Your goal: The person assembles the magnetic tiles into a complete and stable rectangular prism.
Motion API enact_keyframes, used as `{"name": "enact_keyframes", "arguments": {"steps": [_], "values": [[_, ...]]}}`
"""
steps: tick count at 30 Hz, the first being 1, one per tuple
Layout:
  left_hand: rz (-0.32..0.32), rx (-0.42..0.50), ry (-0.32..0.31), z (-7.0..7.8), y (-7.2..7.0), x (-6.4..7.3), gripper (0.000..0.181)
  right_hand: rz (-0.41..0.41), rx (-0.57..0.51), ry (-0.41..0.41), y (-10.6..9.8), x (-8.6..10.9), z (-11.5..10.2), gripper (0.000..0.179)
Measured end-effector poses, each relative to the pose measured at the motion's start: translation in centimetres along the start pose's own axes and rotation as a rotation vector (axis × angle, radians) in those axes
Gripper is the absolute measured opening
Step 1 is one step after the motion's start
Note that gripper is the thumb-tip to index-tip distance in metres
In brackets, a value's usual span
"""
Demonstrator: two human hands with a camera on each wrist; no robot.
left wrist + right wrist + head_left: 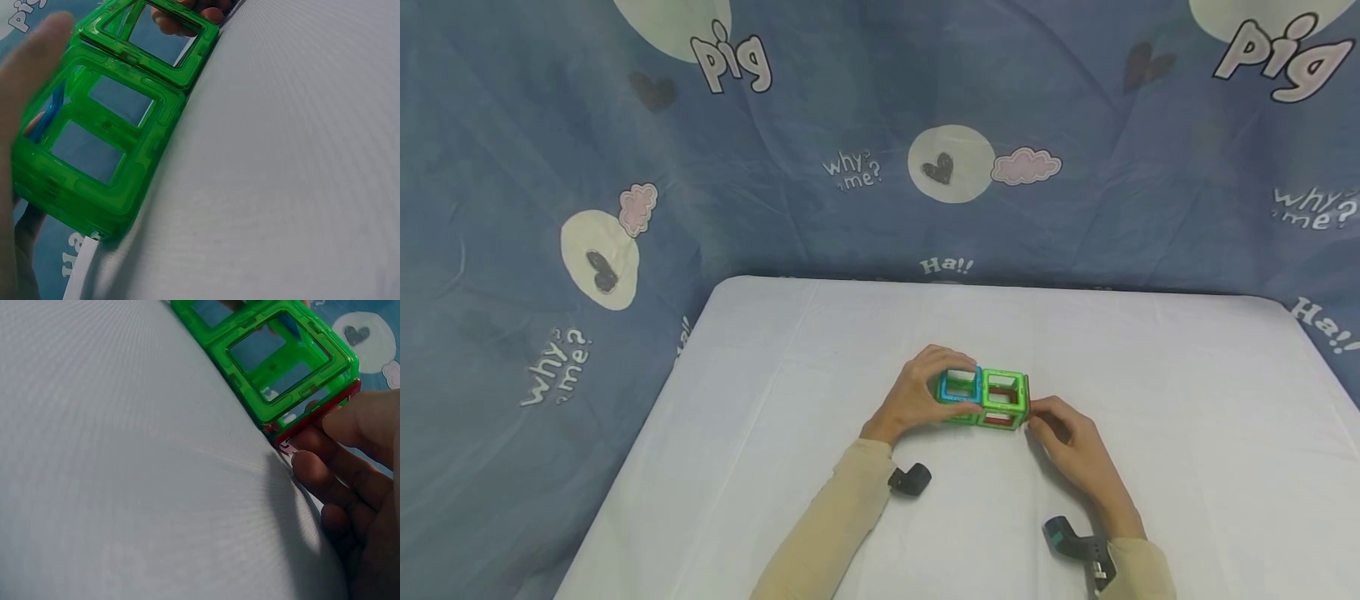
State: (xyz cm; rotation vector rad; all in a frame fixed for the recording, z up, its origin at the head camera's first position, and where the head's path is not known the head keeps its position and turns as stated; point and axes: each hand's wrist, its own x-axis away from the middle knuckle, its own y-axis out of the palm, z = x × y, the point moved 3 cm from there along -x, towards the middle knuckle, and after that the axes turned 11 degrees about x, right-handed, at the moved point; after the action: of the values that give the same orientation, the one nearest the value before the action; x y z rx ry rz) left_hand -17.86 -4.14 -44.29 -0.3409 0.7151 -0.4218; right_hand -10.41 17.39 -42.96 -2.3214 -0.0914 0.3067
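Observation:
Two open-framed cubes of magnetic tiles stand joined in a row on the white table, mostly green (pixel 1006 407), with a blue tile (pixel 978 386) on top of the left cube. My left hand (pixel 916 396) grips that left cube, thumb along its near side and fingers over the far side. Its thumb (pixel 34 69) looms blurred beside the green frame (pixel 145 153) in the left wrist view. At the right end, my right hand (pixel 1078 450) pinches a red tile (pixel 320 412) that lies against the right cube's end. The other fingers (pixel 315 472) curl below it.
The white cloth-covered table (pixel 820 333) spreads around the cubes. Behind it and to the left hangs a blue printed curtain (pixel 805 108). A black wrist camera (pixel 910 480) sits on the left arm, another (pixel 1067 537) on the right.

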Motion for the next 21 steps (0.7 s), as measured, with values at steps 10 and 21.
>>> {"name": "enact_keyframes", "arguments": {"steps": [10, 21], "values": [[0.078, -0.002, 0.002, 0.1, -0.5, 0.0, 0.035, 0.021, -0.014, -0.017, 0.0, -0.1, 0.1, 0.018], [0.231, -0.153, -0.205, 0.5, -1.5, 0.5, 0.036, 0.034, 0.019, -0.004, 1.5, -0.3, 3.9, 0.02]]}}
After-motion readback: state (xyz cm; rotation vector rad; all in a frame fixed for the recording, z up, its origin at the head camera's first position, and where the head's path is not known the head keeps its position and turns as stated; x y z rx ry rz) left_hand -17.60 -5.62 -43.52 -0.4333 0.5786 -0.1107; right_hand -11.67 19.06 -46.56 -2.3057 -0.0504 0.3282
